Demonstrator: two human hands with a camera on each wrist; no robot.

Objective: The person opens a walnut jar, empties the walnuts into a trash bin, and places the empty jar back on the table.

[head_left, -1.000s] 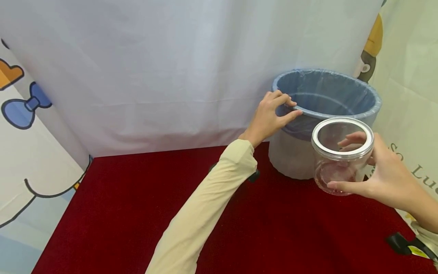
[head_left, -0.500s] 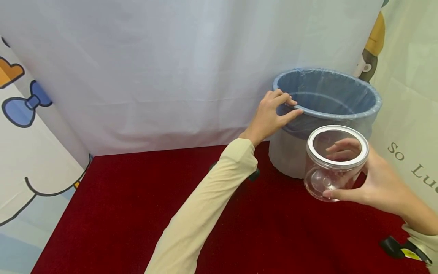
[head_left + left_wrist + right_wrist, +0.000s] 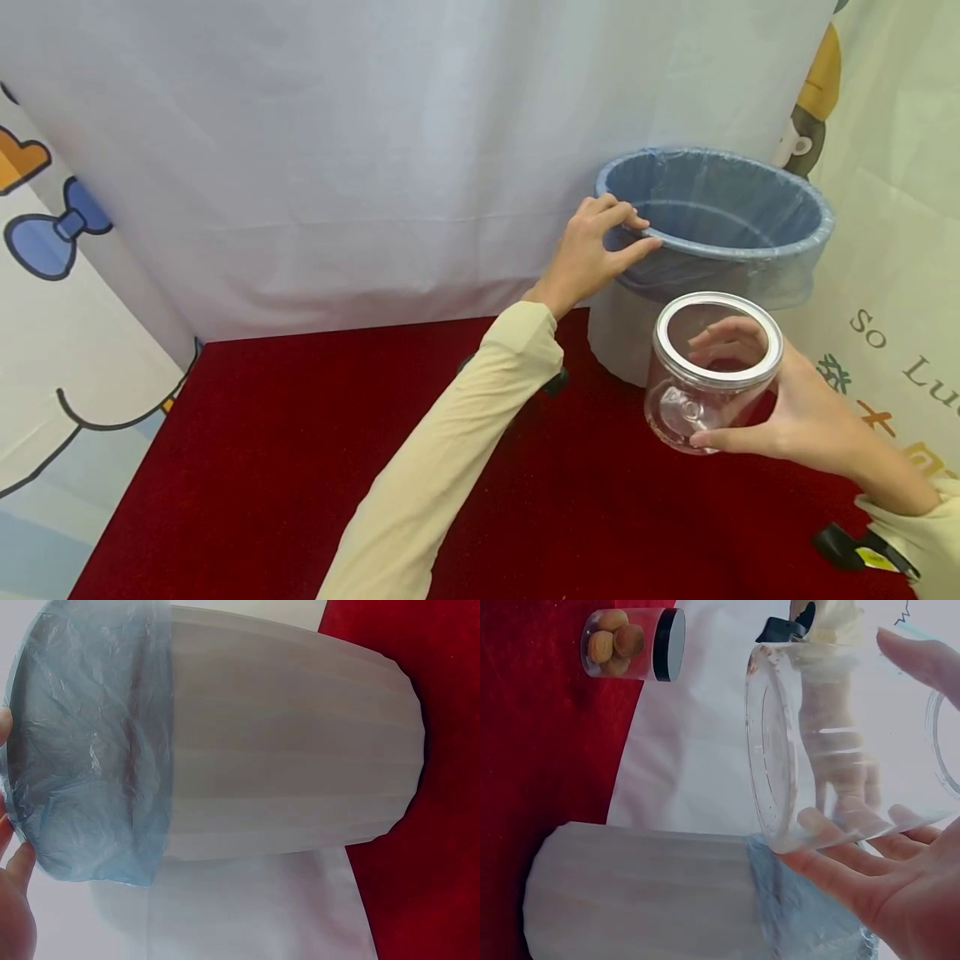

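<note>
Head view: the left hand (image 3: 588, 250) grips the near rim of a round, white, ribbed bin (image 3: 618, 342) lined with a translucent blue plastic bag (image 3: 780, 279); the right hand (image 3: 802, 417), thumb opposed to curved fingers, holds a clear, colourless, cylindrical jar (image 3: 693, 408) in front of the bin, above a red cloth (image 3: 300, 467). Left wrist view: fingertips touch the bag-covered rim. Right wrist view: the fingers support the clear jar; a smaller transparent jar (image 3: 649, 645) with a black-edged lid (image 3: 663, 645) contains brown rounded pieces (image 3: 615, 641).
</note>
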